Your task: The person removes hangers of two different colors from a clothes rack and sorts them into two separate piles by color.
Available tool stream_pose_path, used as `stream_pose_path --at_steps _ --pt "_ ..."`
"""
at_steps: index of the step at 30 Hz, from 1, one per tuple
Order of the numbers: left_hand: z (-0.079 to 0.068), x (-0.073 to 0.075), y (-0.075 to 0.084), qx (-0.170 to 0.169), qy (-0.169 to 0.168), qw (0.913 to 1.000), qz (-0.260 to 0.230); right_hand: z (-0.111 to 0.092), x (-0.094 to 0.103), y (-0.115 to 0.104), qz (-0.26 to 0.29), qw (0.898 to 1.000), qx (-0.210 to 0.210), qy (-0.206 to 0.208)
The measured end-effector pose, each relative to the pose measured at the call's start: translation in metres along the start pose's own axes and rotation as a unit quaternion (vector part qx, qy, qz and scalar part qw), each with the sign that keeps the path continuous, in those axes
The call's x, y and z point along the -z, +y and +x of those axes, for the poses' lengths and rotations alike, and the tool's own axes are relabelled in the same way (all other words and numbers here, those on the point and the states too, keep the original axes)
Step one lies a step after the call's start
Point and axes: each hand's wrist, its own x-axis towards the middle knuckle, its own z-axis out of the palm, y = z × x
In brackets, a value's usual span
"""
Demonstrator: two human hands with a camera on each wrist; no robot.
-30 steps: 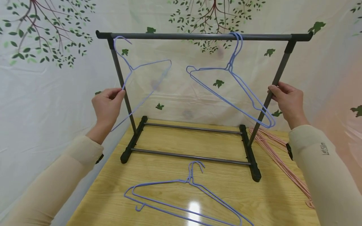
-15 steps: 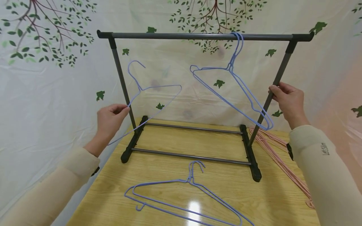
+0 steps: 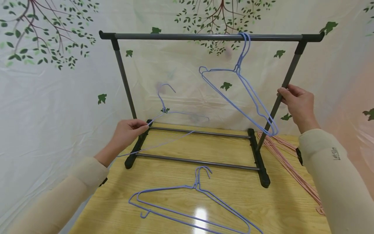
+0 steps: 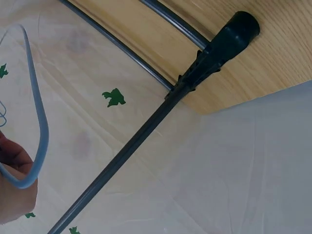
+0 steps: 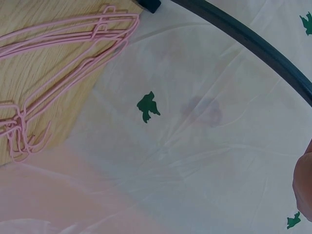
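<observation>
In the head view my left hand [image 3: 128, 135] pinches a blue wire hanger [image 3: 164, 110] by one shoulder. This hanger is tilted, its hook upward, below the top bar of the black clothes rack [image 3: 175, 36] and apart from it. My right hand [image 3: 301, 105] grips the rack's right post. Two blue hangers [image 3: 237, 69] hang together from the bar, right of its middle. Another pair of blue hangers [image 3: 196, 186] lies on the table in front of the rack. In the left wrist view, part of the held hanger [image 4: 45, 131] loops past my fingers.
Several pink hangers [image 3: 287, 165] lie in a bunch on the wooden table [image 3: 114, 195], right of the rack's base. A pale cloth [image 3: 64, 107] printed with leaves and branches covers the back and sides. The rack's black foot [image 3: 137, 144] stands near the table's left edge.
My left hand has come down and to the right, bringing the hanger from near the top bar to just above the rack's base. The right hand stays put. The hung pair has swung slightly.
</observation>
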Motion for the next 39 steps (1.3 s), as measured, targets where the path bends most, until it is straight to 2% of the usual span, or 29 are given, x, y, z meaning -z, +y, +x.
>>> stream_pose_path --at_steps 9,18,27,34,39 --pt "-0.009 -0.018 -0.007 0.017 -0.09 0.9954 -0.031 -0.002 -0.003 -0.001 0.02 1.0 0.008 -0.004" --pt "-0.018 -0.04 -0.013 -0.002 -0.173 0.9828 -0.066 -0.002 -0.003 0.0 0.023 1.0 0.016 -0.003" --pt "-0.029 -0.068 -0.012 -0.006 -0.276 0.9542 -0.115 -0.002 0.001 0.003 0.023 1.0 0.015 -0.007" --pt "-0.043 -0.088 -0.011 -0.001 -0.331 0.9311 -0.153 -0.002 0.001 0.004 0.039 0.999 0.02 -0.006" --pt "-0.054 -0.1 -0.013 0.012 -0.37 0.9153 -0.158 -0.003 0.001 0.003 0.042 0.999 0.018 -0.006"
